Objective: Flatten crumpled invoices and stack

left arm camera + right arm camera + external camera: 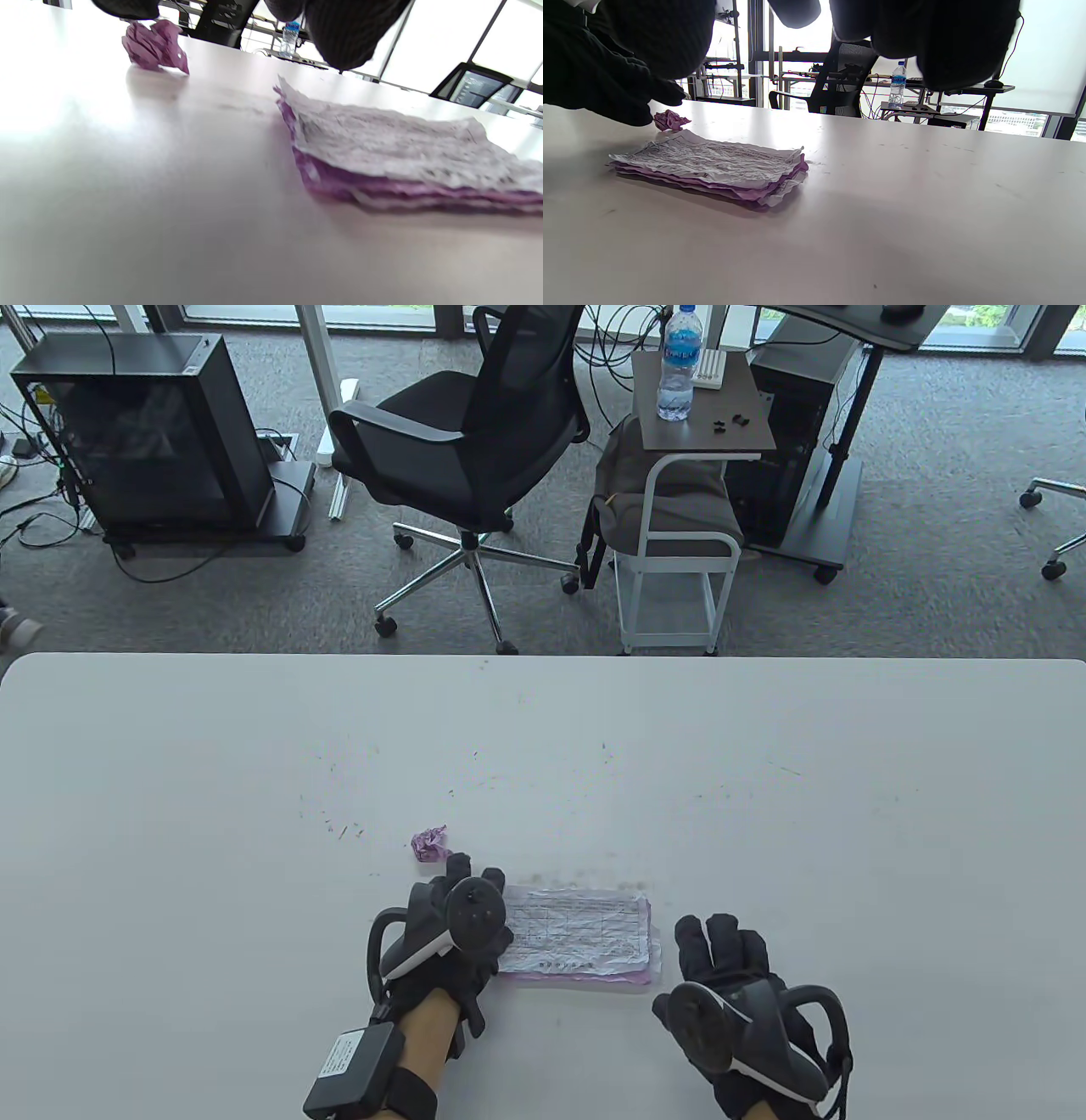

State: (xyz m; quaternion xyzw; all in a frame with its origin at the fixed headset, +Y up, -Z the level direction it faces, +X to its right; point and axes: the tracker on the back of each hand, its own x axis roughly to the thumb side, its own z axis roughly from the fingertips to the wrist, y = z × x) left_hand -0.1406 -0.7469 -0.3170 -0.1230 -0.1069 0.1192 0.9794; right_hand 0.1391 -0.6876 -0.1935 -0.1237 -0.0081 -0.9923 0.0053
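A stack of flattened invoices (581,937) (394,163) (712,165), white sheet on top and purple ones beneath, lies near the table's front edge. A crumpled purple invoice ball (429,843) (155,44) (669,119) sits just beyond the stack's left end. My left hand (462,916) hovers at the stack's left edge with relaxed fingers, a short way from the ball, holding nothing. My right hand (721,950) is just right of the stack, fingers loosely extended and empty. Gloved fingertips (937,55) hang in at the top of both wrist views.
The white table (764,780) stretches wide on all sides, with faint pen marks. Beyond its far edge stand an office chair (475,449), a small side table with a water bottle (679,364), and a computer case (144,432).
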